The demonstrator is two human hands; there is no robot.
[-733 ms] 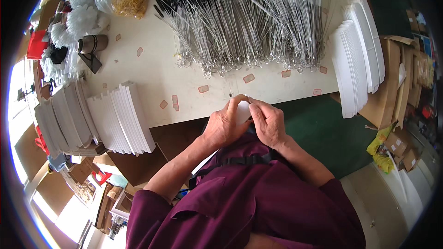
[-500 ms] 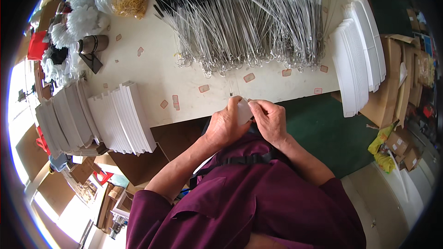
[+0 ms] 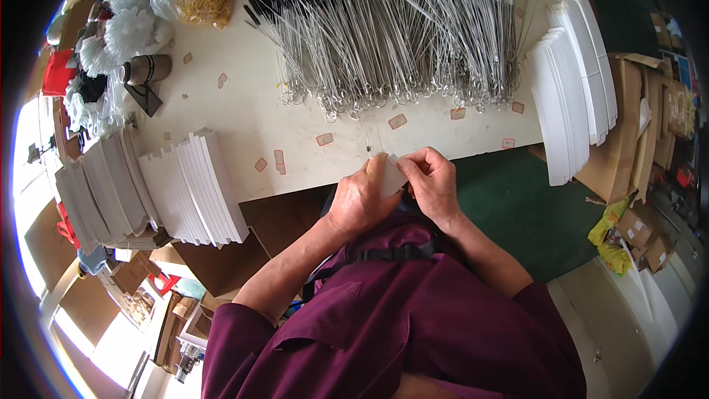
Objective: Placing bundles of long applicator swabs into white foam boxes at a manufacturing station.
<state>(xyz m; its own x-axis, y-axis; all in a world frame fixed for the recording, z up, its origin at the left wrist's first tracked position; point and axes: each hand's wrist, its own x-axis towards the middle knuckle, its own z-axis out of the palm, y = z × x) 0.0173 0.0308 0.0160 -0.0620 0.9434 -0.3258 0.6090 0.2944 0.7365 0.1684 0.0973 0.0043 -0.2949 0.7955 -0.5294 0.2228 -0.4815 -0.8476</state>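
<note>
Left hand [image 3: 360,196] with its grip wrapped around a small white piece [image 3: 392,179], right hand [image 3: 434,186] with its grip pinching the piece's edge — both near the desk's [image 3: 251,118] front edge, ring-ended brushes [image 3: 399,52] massed beyond.

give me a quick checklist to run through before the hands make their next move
1. White piece held in left hand: ok
2. Right hand at the piece's right side: ok; firmness of its pinch: cannot tell
3. Piece's underside free of flaws: cannot tell, hidden
4. Wire brushes lying on the table, apart from both hands: ok
5. Left white stack and right white stack clear of the hands: ok
</note>
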